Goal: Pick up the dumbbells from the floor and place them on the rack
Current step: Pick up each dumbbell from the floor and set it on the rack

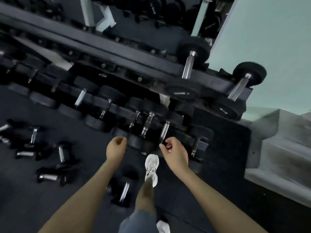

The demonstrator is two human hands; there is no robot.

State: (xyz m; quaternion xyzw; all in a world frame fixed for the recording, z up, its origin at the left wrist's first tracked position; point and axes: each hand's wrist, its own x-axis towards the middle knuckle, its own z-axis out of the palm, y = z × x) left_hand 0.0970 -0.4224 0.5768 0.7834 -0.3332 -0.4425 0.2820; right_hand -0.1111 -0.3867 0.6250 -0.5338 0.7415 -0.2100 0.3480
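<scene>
The rack (117,52) spans the upper frame. Several dumbbells (61,153) lie on the floor (33,207) at left. One dumbbell (124,191) lies beside the shoe (151,169). The left hand (116,148) and right hand (175,152) hover at the rack's lowest tier, fingers loosely curled, holding nothing.

Both bare forearms reach forward and down from the lower edge of the view; the left hand (116,147) hangs loosely curled, its back to the camera; the right hand (175,153) curls its fingers (162,146) loosely too; neither holds anything; the two hands stay apart.
</scene>
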